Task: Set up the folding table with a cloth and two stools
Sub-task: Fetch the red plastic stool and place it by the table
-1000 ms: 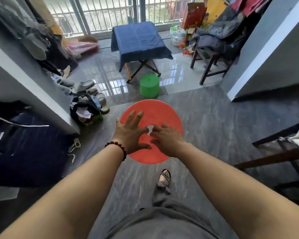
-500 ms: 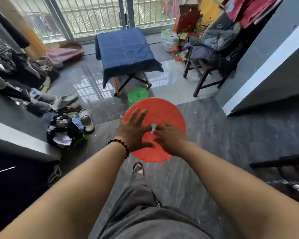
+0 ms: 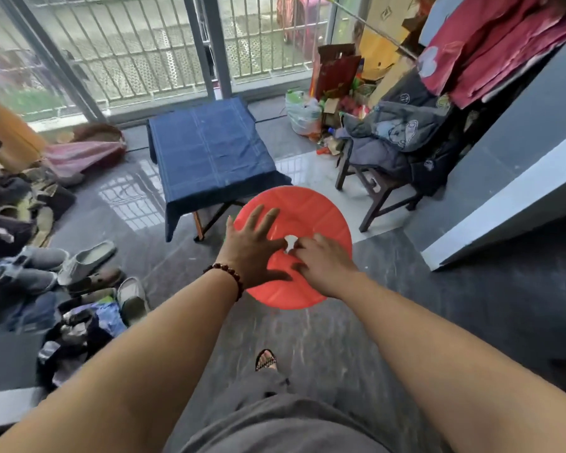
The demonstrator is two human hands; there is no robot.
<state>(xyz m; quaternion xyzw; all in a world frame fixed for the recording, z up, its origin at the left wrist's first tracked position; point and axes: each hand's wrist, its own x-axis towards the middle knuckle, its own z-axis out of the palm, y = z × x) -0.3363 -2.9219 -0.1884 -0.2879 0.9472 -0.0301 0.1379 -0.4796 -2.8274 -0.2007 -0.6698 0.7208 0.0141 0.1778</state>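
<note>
A round red plastic stool (image 3: 311,207) is seen from above, held off the floor in front of me. My left hand (image 3: 254,250) lies on its seat with fingers spread and the thumb at the centre hole. My right hand (image 3: 324,263) has its fingers curled into that hole. Just beyond the stool stands the folding table (image 3: 198,225) on crossed legs, covered by a dark blue cloth (image 3: 209,152) that hangs over its edges. The red stool hides the green stool.
A dark wooden chair (image 3: 383,194) piled with clothes (image 3: 396,132) stands right of the table. Shoes and slippers (image 3: 85,259) and a heap of clothes line the left side. A grey wall corner (image 3: 504,204) juts in at right. Bags and boxes (image 3: 303,116) sit by the barred window.
I have walked toward the table with the red stool in both hands. The table is much nearer, and the green stool has gone out of sight behind the red one.
</note>
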